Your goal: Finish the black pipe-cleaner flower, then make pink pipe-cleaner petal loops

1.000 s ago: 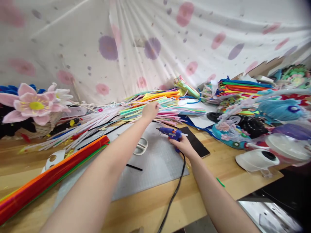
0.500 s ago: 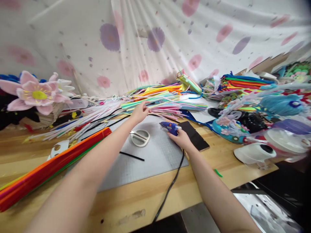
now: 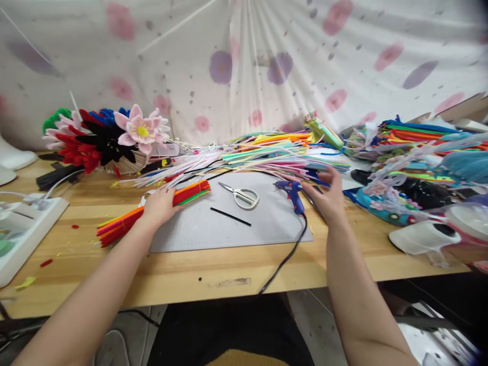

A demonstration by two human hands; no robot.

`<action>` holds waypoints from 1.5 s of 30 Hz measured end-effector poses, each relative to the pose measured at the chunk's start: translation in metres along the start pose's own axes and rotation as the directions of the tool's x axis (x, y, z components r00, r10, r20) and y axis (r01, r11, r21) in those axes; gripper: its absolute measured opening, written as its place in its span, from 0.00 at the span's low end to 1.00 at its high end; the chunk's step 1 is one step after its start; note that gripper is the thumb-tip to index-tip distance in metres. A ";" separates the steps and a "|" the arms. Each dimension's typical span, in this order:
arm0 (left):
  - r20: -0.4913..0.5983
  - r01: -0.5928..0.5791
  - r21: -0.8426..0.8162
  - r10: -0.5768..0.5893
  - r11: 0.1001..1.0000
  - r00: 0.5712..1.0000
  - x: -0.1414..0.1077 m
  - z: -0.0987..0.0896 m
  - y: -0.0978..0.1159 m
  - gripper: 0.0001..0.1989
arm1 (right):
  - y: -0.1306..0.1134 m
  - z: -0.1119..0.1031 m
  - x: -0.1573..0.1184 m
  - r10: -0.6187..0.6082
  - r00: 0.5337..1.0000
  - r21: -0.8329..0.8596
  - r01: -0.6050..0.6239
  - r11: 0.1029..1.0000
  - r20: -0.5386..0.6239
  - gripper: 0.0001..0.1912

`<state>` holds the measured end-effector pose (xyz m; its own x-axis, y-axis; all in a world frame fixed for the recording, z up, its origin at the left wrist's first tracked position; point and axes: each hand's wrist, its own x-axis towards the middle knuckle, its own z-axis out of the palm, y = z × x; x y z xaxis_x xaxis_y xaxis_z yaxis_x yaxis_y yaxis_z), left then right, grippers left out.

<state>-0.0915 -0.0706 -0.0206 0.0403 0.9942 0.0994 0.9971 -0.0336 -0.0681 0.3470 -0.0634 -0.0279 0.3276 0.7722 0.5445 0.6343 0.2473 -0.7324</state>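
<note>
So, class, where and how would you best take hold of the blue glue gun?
Probably by its handle, from the right, where the right hand is. The glue gun's nozzle points left, away from that side, and the handle slants toward the person. The black cord leaves the handle's base, so I'd grip above that.

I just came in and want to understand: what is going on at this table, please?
At a wooden table, a person's left hand grips a bundle of red, orange and green fuzzy stems. The right hand is open beside a blue glue gun on the grey mat; whether they touch is unclear. Scissors and a black stick lie between the hands.
</note>
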 end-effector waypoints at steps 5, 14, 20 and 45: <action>-0.224 -0.096 0.037 0.102 0.995 0.969 -0.009 -0.003 0.018 0.16 | -0.069 0.018 -0.010 -0.308 0.951 -0.060 0.307 0.950 -0.017 0.24; -0.520 -0.428 -0.161 0.292 0.890 0.803 -0.006 0.007 0.054 0.15 | -0.131 0.136 -0.039 -0.372 0.522 -0.001 0.581 0.814 0.768 0.34; -0.616 -0.182 -0.531 -0.230 0.827 0.753 -0.028 0.019 0.064 0.17 | -0.121 0.144 -0.040 -0.060 0.657 -0.187 0.300 0.936 0.751 0.22; 0.216 0.010 -0.697 -0.196 -0.717 0.957 -0.021 0.018 0.072 0.09 | -0.118 0.156 -0.077 -0.151 0.463 0.099 0.136 0.986 0.874 0.30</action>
<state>-0.0213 -0.0922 -0.0455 -0.1713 0.9796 -0.1056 -0.6696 -0.0371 0.7418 0.1382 -0.0609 -0.0474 -0.5562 0.8310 0.0058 0.6003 0.4066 -0.6887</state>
